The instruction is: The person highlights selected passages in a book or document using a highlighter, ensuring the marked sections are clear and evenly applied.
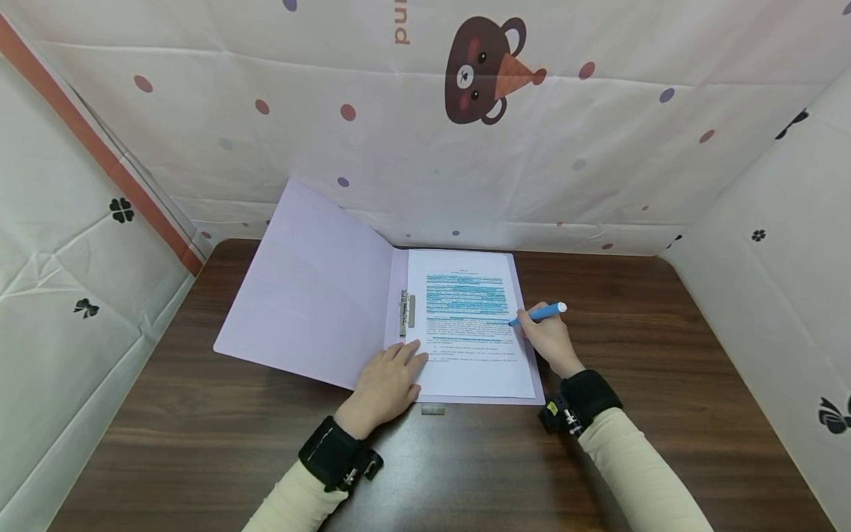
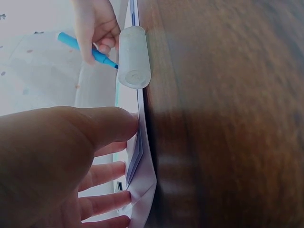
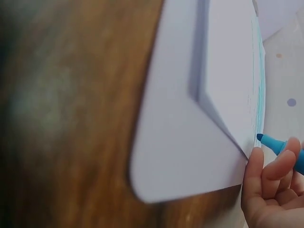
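A lavender folder (image 1: 312, 281) lies open on the table, its cover tilted up at the left. Inside it sits a printed page (image 1: 475, 378), with blue highlighting over its upper lines and some lower ones. My right hand (image 1: 553, 346) pinches a blue highlighter (image 1: 549, 311), whose dark tip is at the right end of a text line, as the right wrist view also shows. With fingers spread, my left hand (image 1: 387, 380) rests on the page's lower left edge and the folder. In the left wrist view its thumb (image 2: 114, 126) lies by the folder's near edge.
A metal clip (image 1: 403, 313) is fixed along the folder's spine. From the near edge sticks out a small translucent tab (image 1: 433, 409). The brown wooden table (image 1: 452, 473) is enclosed by white printed cloth (image 1: 372, 148) at the back and sides.
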The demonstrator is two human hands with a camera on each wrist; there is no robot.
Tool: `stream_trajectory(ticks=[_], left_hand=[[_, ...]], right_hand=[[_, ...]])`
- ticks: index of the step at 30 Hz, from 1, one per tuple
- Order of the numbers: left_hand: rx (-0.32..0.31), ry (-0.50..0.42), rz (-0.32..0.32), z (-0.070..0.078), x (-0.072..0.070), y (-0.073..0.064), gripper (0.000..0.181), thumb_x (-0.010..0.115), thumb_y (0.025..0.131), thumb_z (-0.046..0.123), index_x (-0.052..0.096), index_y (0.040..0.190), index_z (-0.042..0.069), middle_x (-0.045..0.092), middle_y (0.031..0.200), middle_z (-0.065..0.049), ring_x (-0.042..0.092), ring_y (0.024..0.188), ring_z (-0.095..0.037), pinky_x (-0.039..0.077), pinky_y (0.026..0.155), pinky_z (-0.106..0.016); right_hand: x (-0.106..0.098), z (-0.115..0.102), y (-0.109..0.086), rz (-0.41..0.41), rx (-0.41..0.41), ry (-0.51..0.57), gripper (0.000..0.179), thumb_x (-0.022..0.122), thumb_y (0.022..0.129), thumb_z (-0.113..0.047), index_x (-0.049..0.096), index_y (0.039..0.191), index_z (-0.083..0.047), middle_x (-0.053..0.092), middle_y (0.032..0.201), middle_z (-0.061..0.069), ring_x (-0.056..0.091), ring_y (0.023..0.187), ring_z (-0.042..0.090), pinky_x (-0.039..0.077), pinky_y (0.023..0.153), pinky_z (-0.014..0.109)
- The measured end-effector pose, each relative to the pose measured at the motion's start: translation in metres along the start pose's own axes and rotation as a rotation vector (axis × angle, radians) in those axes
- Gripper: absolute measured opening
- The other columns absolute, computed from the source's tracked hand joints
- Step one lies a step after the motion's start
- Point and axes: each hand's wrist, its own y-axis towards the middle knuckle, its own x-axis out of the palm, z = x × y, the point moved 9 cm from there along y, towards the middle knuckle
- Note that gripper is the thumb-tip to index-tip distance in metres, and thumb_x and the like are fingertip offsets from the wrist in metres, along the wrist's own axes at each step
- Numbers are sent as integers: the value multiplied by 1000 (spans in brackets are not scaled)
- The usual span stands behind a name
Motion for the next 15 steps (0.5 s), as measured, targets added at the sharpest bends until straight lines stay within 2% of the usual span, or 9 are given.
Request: stream_trajectory(ticks=[15], left_hand=[[-6, 11, -3, 0, 1, 0, 47, 63, 84, 29, 55, 128, 14, 46, 137, -9, 47, 121, -28, 41, 97, -42]], right_hand=[[2, -4, -3, -4, 12, -15, 32, 47, 94, -37, 46, 92, -5, 55, 77, 9, 51, 68, 20, 39, 55, 25]])
